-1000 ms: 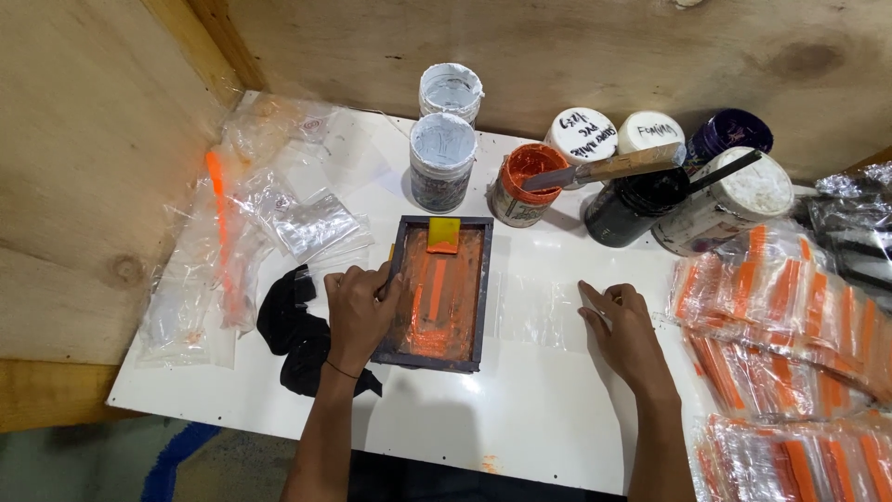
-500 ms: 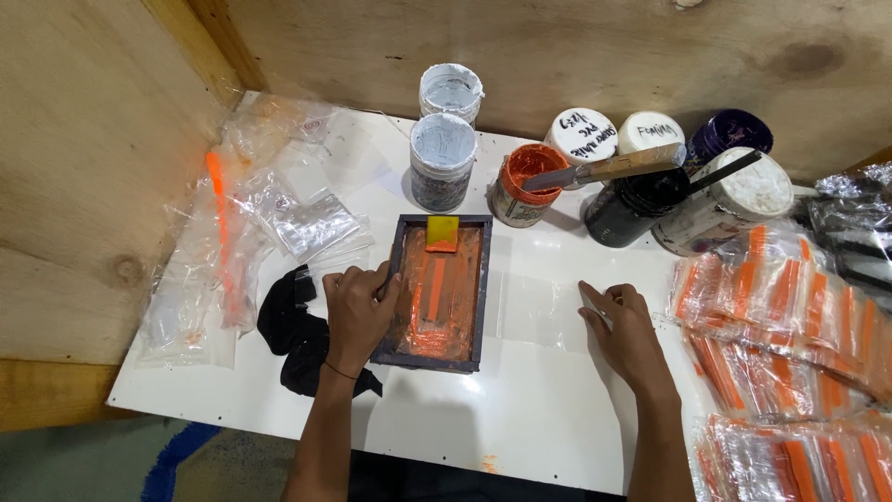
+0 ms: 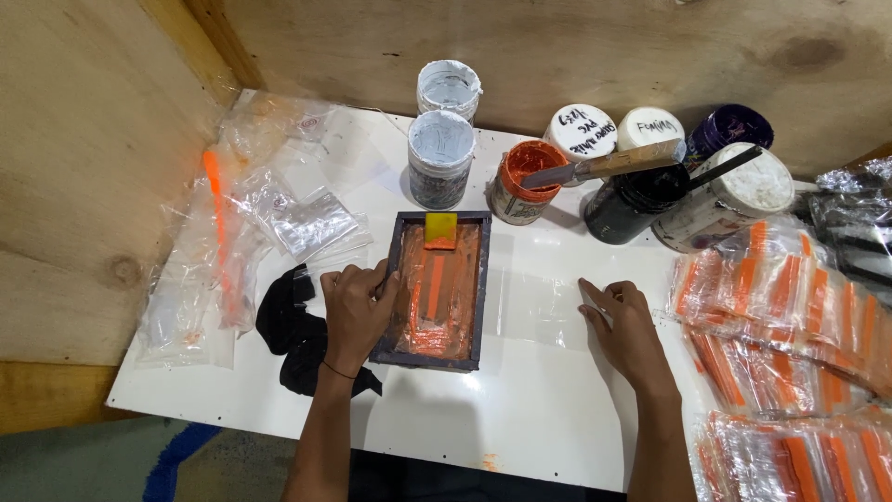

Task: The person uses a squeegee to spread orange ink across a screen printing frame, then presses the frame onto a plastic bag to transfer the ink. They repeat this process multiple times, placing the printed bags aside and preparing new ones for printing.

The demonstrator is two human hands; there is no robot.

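Under the left hand point(image 3: 355, 311) lies the screen frame point(image 3: 439, 288); right hand point(image 3: 629, 330) well apart

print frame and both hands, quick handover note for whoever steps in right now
Left hand: flat on the left edge of the dark print frame, holding nothing.
Right hand: flat on a clear plastic bag lying right of the frame, fingers spread.
Frame: flat on the white table, mesh smeared with orange ink, yellow scraper resting at its far end.
Open orange ink tub behind the frame.
Printed orange bags stacked at right; unprinted clear bags at left.
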